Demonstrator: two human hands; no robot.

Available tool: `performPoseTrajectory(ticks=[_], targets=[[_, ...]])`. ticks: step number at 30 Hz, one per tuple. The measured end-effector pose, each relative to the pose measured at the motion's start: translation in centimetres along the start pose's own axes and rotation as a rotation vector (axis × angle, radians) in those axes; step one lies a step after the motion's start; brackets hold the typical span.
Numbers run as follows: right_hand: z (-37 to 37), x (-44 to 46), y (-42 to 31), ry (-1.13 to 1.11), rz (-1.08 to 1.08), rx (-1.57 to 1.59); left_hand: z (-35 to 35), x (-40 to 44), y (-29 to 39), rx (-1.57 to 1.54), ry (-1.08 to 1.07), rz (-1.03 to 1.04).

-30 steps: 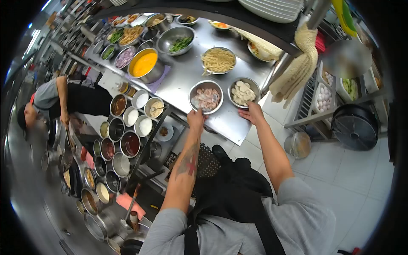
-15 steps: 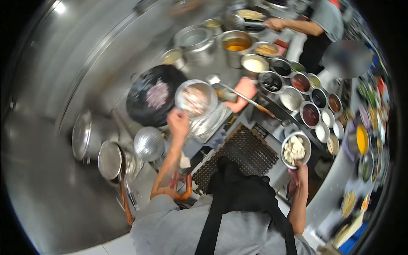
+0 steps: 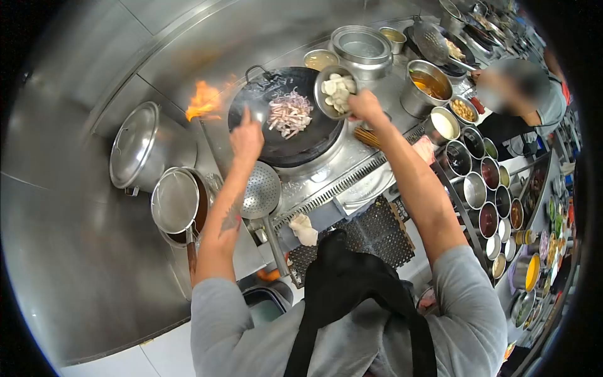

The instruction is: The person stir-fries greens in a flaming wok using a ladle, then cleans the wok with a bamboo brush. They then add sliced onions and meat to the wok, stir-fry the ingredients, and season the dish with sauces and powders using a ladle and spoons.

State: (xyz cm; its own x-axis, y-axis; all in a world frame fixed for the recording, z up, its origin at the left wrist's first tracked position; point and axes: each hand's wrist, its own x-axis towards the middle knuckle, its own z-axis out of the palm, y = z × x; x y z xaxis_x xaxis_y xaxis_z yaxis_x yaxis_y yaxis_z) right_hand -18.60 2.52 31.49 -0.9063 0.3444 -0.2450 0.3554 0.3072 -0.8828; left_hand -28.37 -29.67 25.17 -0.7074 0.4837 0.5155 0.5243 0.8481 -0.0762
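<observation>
A black wok (image 3: 276, 147) on the stove holds pale strips over purplish shredded pieces that look like onion (image 3: 290, 113). Above its left part is my left hand (image 3: 247, 137), fingers closed; a greyish blur at the fingertips hides what they hold. My right hand (image 3: 368, 107) grips the edge of a small metal bowl (image 3: 321, 103), tilted over the wok's right rim. Pale, thick slices (image 3: 338, 91) fill this bowl. A perforated ladle (image 3: 260, 190) lies below the wok, its handle toward me.
Flames (image 3: 204, 100) rise beside the wok's left rim. A lidded pot (image 3: 139, 147) and a strainer (image 3: 175, 201) stand left. Behind right are a large pot (image 3: 362, 47) and a pot of amber liquid (image 3: 427, 87). Sauce containers (image 3: 474, 190) line the right. Another person (image 3: 546, 103) works at far right.
The bowl of slices has come from my right side to the wok. Pale strips now lie over the purplish pieces. The bowl my left hand held no longer shows clearly; flames have appeared.
</observation>
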Motion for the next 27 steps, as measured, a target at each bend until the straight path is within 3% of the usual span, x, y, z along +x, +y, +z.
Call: performPoseTrajectory(ticks=[2,3,5,8,10,13,14,15,17,19,20,21,22,23,24,25,26,27], targets=[[6.5,7.3,2.1,0.583,-0.439,-0.612,0.0,-1.3,-0.3,-0.039,0.009,-0.091],[7.4,6.8,-0.7,0.38,-0.357,-0.735,0.6,-2.0,-0.2,-0.091,0.05,-0.166],[7.7,5.3,-2.7,0.44,-0.334,-0.642,-2.9,-1.3,0.7,-0.105,0.093,-0.192],[6.3,4.0,-5.8,0.601,-0.684,-0.922,-7.0,-1.0,1.7,-0.195,0.215,-0.278],[5.0,2.8,-6.4,0.562,-0.642,-0.661,-6.6,-1.8,1.9,-0.219,0.353,-0.267],[1.3,-0.4,-4.2,0.605,-0.627,-0.568,-6.8,-2.8,4.7,-0.239,0.5,-0.204],[-2.3,-2.3,-2.2,0.619,-0.46,-0.438,-3.2,-4.3,5.5,-0.052,0.056,-0.214],[-5.3,-5.0,-0.7,0.605,-0.356,-0.391,-2.9,-4.5,6.1,-0.066,0.065,-0.182],[-11.3,-8.2,5.7,0.548,-0.373,-0.416,-1.3,-3.7,8.8,-0.252,0.213,-0.237],[-17.7,-16.3,8.4,0.423,-0.139,-0.126,-3.7,-1.5,15.6,-0.399,0.461,-0.019],[-19.9,-22.0,10.1,0.353,-0.193,-0.045,-4.2,-2.3,19.8,-0.633,0.184,-0.094],[-22.2,-24.3,15.1,0.478,-0.244,-0.293,-5.3,-3.1,26.8,-1.005,0.091,0.023],[-23.2,-24.9,14.4,0.295,-0.053,-0.219,-6.9,-3.9,27.6,-1.081,-0.033,-0.011],[-23.4,-30.1,16.0,0.364,-0.141,-0.38,-7.6,-7.7,36.3,-1.605,-0.544,-0.072],[-24.3,-34.3,19.1,0.382,-0.041,-0.536,-7.7,-11.0,42.4,-1.594,-0.773,-0.003],[-24.1,-39.0,23.2,0.293,0.08,-0.587,-8.4,-15.2,46.7,-1.812,-0.989,0.027],[-25.2,-43.7,26.6,0.377,0.19,-0.534,-9.2,-19.4,51.0,-1.987,-1.239,0.025],[-24.7,-48.8,29.2,0.448,0.292,-0.477,-9.7,-22.1,52.5,-2.094,-1.648,0.014]])
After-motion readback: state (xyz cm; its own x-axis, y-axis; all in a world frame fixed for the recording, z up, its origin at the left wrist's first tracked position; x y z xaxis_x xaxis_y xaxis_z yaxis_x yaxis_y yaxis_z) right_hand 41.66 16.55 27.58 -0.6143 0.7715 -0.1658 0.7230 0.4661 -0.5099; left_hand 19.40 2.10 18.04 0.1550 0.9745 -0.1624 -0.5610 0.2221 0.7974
